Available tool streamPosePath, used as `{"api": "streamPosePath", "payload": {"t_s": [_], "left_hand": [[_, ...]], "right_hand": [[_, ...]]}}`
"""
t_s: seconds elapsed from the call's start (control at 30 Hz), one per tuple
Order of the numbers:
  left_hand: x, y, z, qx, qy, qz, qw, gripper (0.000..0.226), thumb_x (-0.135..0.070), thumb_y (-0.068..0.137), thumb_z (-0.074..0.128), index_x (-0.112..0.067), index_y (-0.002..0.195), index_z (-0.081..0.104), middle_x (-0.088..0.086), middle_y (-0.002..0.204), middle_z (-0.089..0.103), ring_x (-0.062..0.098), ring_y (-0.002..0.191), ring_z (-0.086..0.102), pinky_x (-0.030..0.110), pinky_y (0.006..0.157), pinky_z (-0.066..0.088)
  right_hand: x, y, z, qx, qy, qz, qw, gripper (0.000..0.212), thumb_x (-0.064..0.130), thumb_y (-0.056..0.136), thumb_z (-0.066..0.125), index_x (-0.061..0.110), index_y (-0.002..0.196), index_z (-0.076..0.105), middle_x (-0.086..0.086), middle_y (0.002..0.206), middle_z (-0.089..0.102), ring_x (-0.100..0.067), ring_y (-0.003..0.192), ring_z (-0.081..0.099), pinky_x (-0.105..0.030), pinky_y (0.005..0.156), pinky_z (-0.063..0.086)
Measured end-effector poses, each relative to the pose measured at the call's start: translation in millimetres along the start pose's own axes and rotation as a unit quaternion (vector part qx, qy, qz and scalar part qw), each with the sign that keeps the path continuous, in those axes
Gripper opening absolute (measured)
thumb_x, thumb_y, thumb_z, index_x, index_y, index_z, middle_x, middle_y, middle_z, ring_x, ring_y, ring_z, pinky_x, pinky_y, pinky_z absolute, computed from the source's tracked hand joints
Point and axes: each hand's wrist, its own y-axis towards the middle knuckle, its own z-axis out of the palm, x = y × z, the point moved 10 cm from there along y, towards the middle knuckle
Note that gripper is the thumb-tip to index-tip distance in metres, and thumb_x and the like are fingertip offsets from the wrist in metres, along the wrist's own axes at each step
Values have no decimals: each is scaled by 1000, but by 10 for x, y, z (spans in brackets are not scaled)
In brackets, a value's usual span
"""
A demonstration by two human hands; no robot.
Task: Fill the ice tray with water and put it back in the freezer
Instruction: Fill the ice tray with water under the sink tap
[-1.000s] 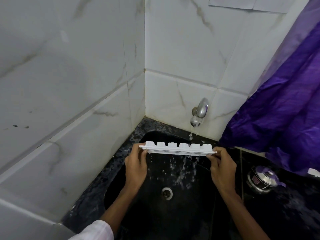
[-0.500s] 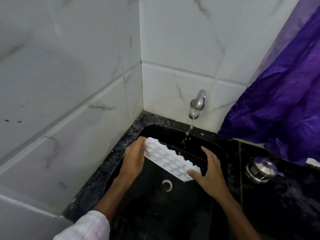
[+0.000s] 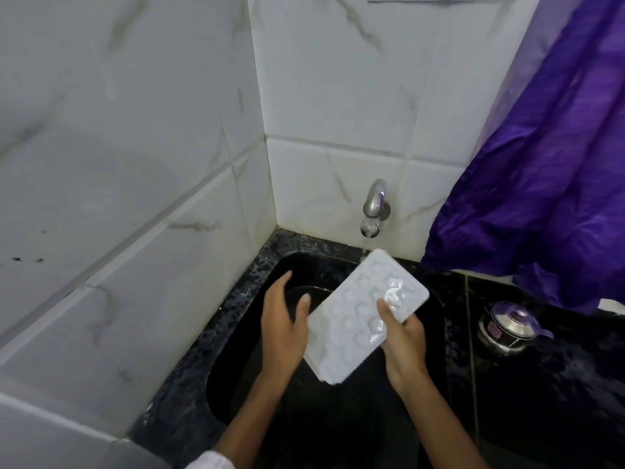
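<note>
The white ice tray (image 3: 358, 313) is held over the black sink (image 3: 257, 299), cavities facing up and toward me, its far corner under the thin stream from the steel tap (image 3: 373, 206). My right hand (image 3: 402, 343) grips the tray's right long edge, thumb on top across a cavity. My left hand (image 3: 282, 323) is at the tray's left edge with fingers spread and relaxed, thumb near the rim; I cannot tell whether it touches. A little water glistens in the cavities near the thumb.
White marble-pattern tiles form the corner wall left and behind the sink. A purple curtain (image 3: 541, 181) hangs at the right over the black counter. A steel lidded pot (image 3: 510, 324) with purple trim stands on the counter to the right of the sink.
The tray went from bottom-up and level, through a tilt, to cavities-up under the stream. My right hand took hold of its right edge; my left hand loosened its grip.
</note>
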Motion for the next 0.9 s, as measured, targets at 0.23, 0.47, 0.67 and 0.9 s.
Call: {"api": "streamPosePath", "payload": {"t_s": [0.23, 0.47, 0.67, 0.9], "left_hand": [[572, -498, 329, 54, -274, -276, 920, 29, -29, 100, 54, -16, 126, 60, 5, 118, 72, 21, 103, 72, 44, 90, 59], [424, -239, 82, 25, -280, -261, 923, 28, -21, 105, 45, -8, 119, 65, 11, 109, 75, 28, 96, 74, 47, 87, 59], [548, 34, -159, 25, -246, -262, 933, 29, -24, 105, 44, -9, 120, 65, 10, 111, 74, 26, 98, 73, 43, 84, 59], [570, 235, -147, 46, -240, -256, 935, 31, -26, 105, 45, -8, 119, 66, 12, 113, 74, 29, 101, 72, 52, 91, 57]], "right_hand": [[-214, -21, 9, -20, 208, 122, 970, 32, 10, 87, 69, 13, 118, 63, -9, 112, 72, -25, 102, 69, -45, 82, 56], [-125, 37, 31, 2, 88, 95, 992, 36, 13, 86, 71, 12, 120, 60, -10, 118, 69, -21, 103, 68, -36, 81, 55], [476, 365, -39, -39, -256, -132, 957, 48, 23, 89, 68, 26, 133, 50, 4, 135, 53, -6, 113, 52, -21, 87, 42], [524, 742, 475, 90, -479, -202, 849, 21, 29, 91, 62, 33, 112, 61, 7, 126, 51, -7, 111, 53, -22, 93, 41]]}}
